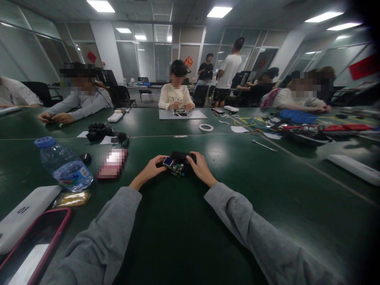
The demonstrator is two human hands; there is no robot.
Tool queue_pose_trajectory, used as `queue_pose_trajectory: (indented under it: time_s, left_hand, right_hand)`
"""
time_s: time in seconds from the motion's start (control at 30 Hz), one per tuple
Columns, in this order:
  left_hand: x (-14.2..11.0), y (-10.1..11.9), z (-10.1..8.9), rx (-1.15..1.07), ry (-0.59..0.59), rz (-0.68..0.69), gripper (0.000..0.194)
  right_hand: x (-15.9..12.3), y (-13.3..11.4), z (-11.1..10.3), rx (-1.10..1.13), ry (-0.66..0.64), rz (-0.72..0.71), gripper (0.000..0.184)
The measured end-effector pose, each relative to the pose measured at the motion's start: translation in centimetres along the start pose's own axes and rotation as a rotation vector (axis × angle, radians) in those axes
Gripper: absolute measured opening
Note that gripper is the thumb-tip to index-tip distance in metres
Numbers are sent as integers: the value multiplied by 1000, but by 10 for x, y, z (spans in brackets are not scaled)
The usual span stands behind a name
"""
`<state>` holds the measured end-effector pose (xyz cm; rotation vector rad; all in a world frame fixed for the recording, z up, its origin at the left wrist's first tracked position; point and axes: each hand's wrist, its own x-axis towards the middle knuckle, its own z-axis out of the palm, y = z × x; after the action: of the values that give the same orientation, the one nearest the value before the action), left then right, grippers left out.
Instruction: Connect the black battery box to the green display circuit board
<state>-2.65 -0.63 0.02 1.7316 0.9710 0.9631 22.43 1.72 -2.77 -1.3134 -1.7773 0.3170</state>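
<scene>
Near the middle of the green table, my left hand (154, 167) grips the left end of a small circuit board (177, 169) with a square screen (168, 162) on it. Behind the board is a flat black case (179, 156). My right hand (199, 167) closes on the right side of that black case, its thumb on the near edge. Board and case touch or overlap; whether they are joined I cannot tell. The fingers under both pieces are hidden.
To the left stand a water bottle (63, 166), a pink phone (113, 163), a white power bank (26, 215) and a red-edged phone (37, 245). Farther off lie a white tape ring (206, 127), a wrench (264, 145) and tangled cables (255, 120). A person (177, 95) sits opposite.
</scene>
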Motion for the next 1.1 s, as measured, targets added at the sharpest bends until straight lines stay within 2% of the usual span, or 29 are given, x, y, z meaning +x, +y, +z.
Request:
queue_pose_trajectory:
  time_s: [0.17, 0.4, 0.67, 0.97, 1.1]
  left_hand:
    - [-1, 2, 0, 7, 1, -28, 49]
    - [1, 1, 0, 3, -12, 5, 50]
    - [0, -2, -1, 20, -9, 4, 52]
    - [0, -2, 0, 33, 9, 5, 51]
    - [0, 0, 0, 30, 9, 6, 51]
  right_hand:
    - [0, 1, 1, 111, -42, 59, 44]
    - [0, -5, -3, -24, 130, -87, 39]
    - [-1, -7, -4, -42, 179, -118, 40]
    - [-1, 0, 1, -67, 38, -129, 44]
    - [-2, -1, 1, -51, 20, -121, 44]
